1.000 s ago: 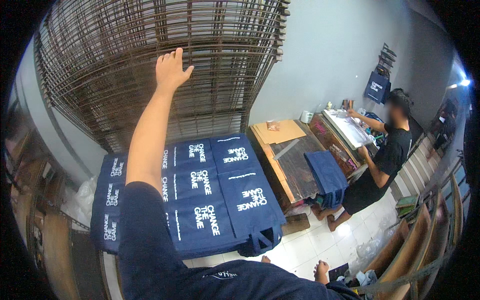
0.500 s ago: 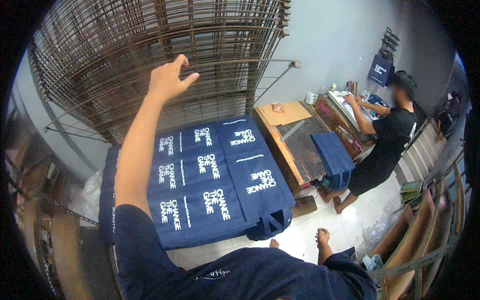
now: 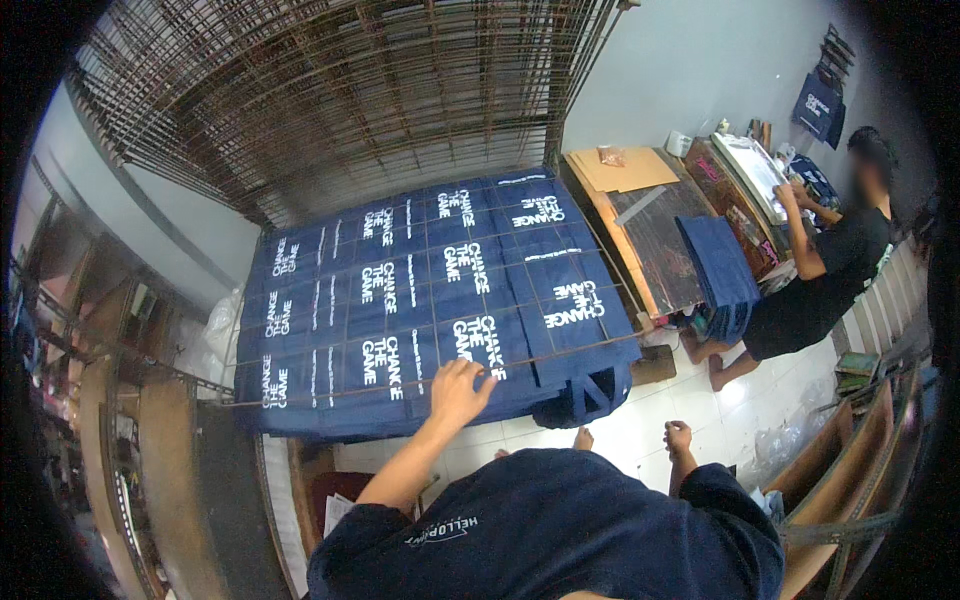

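A wire drying-rack shelf [image 3: 440, 345] lies low over rows of navy fabric bags with white print [image 3: 430, 290]. My left hand [image 3: 460, 395] is at the shelf's front bar, fingers curled round it and thumb below. The bags lie flat and overlap under the thin wires, and bag handles [image 3: 590, 395] hang off the near right corner. My right hand [image 3: 678, 436] hangs low at my right side above the floor, fingers loosely curled with nothing visible in them.
More rack shelves [image 3: 350, 90] are stacked raised at the back. To the right, a wooden table [image 3: 650, 240] holds brown boards and folded navy bags [image 3: 718, 270]. A co-worker [image 3: 830, 270] bends over a white-framed screen [image 3: 750, 170]. Wooden boards [image 3: 840, 500] stand at lower right.
My left hand has come down toward me from the raised rack, and the wire shelf has swung down over the bags. My right hand stays low. The view has shifted left.
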Demonstrator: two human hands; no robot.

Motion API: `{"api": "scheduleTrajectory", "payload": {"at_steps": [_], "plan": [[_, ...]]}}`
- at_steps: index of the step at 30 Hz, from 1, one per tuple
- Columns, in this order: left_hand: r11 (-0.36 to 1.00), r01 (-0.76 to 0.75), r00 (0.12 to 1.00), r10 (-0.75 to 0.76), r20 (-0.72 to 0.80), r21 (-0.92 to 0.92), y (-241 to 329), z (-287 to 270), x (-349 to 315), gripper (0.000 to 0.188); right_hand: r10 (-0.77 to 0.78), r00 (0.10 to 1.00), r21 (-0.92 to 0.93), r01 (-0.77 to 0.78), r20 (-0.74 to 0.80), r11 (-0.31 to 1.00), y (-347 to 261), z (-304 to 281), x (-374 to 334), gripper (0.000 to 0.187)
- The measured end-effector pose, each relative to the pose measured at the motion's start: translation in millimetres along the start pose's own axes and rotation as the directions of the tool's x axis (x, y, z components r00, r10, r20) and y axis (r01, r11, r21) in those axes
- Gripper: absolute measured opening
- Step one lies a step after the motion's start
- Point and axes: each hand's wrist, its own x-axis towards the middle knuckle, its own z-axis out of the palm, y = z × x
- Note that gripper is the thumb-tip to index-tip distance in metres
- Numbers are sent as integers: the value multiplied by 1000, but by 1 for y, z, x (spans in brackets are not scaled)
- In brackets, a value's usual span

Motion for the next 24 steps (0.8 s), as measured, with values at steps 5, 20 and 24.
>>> {"api": "scheduleTrajectory", "payload": {"at_steps": [5,20,24], "plan": [[996,79,996,-81,46,35,-9,37,-25,38,-8,1000,-21,8,-22,1000,-17,-4,12,20],[981,172,980,-180,-84,-87,56,65,-82,33,40,995,336,-68,88,939,-101,-6,100,46],[971,196,970,-213,-120,-136,78,75,-75,30,46,988,661,-132,145,739,-120,-34,184,55]]}}
